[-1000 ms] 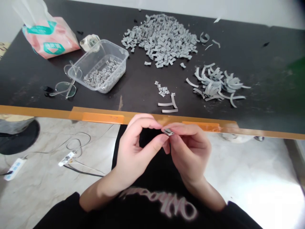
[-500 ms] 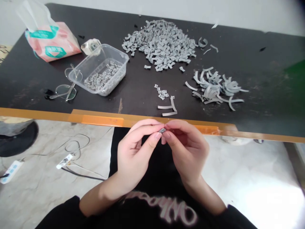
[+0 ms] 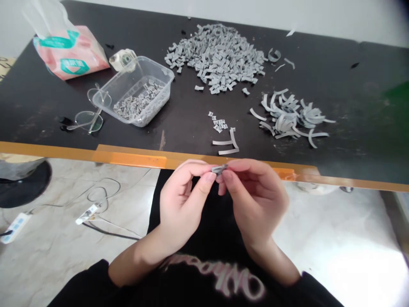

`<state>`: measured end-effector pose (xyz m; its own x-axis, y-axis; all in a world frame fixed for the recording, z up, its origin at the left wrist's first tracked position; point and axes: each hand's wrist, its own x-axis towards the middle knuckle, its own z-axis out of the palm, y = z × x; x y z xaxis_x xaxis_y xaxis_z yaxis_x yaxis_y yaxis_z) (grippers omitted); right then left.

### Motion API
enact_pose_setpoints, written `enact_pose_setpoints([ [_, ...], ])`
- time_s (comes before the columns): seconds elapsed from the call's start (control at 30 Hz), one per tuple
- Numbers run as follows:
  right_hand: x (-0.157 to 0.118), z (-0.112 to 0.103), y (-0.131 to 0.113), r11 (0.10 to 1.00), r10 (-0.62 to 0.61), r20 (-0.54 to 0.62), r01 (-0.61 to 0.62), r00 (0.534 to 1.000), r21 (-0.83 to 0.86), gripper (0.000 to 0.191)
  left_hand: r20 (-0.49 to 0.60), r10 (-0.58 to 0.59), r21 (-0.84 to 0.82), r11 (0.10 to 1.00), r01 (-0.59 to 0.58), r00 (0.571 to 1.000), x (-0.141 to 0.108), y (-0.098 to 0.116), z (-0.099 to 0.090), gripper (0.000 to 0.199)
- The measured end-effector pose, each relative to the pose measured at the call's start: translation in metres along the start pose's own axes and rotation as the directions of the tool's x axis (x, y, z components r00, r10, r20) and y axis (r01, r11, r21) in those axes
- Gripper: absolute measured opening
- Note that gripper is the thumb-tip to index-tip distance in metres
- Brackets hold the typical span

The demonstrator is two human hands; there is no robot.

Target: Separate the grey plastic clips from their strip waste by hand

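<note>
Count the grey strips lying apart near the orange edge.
3: a straight strip, a curved strip at its right end, and a lower strip nearest the orange edge.

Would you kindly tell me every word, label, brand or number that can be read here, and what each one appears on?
Black sweatshirt with pale pink script lettering: upside down and blurred, too unclear to quote.
Pink plastic tissue packet with teal labels: print too small to read.
White power strip on the floor: no markings can be read.
Nothing else legible shows.
</note>
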<state>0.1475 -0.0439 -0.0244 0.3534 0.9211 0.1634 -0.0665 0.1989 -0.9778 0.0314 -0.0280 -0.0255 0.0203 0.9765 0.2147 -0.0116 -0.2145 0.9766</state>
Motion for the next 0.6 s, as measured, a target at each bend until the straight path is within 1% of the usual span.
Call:
enact_pose_setpoints([
  [0.1, -0.0013, -0.0018, 0.0008, 0.990, -0.050, 0.022, 0.052, 0.999, -0.132, 0.018, 0.006, 0.064, 0.097, 0.993, -0.064, 0.998, 0.0012, 0.0023, -0.0017, 0.011],
  [0.2, -0.0021, -0.0029, 0.0020, 0.986, -0.030, 0.039, 0.036, 0.999, -0.166, 0.018, 0.021, 0.130, 0.209, 0.969, -0.132, 0.991, 0.0021, 0.0024, -0.0036, 0.015],
  [0.27, -0.0022, -0.0027, 0.0022, 0.984, -0.038, 0.036, 0.043, 0.999, -0.174, 0.017, 0.027, 0.147, 0.285, 0.947, -0.149, 0.989, 0.0028, 0.0027, -0.0044, 0.015],
  [0.37, -0.0020, -0.0015, 0.0030, 0.967, -0.116, 0.040, 0.122, 0.992, -0.223, 0.020, 0.033, 0.165, 0.395, 0.904, -0.164, 0.986, 0.0044, 0.0045, -0.0048, 0.013],
  [0.5, -0.0007, -0.0001, 0.0053, 0.915, -0.221, 0.092, 0.239, 0.971, -0.325, 0.020, 0.062, 0.227, 0.509, 0.831, -0.226, 0.972, 0.0062, 0.0073, -0.0049, 0.013],
  [0.6, 0.0007, 0.0002, 0.0057, 0.905, -0.238, 0.101, 0.258, 0.966, -0.338, 0.019, 0.090, 0.286, 0.561, 0.777, -0.285, 0.954, 0.0068, 0.0079, -0.0065, 0.011],
])
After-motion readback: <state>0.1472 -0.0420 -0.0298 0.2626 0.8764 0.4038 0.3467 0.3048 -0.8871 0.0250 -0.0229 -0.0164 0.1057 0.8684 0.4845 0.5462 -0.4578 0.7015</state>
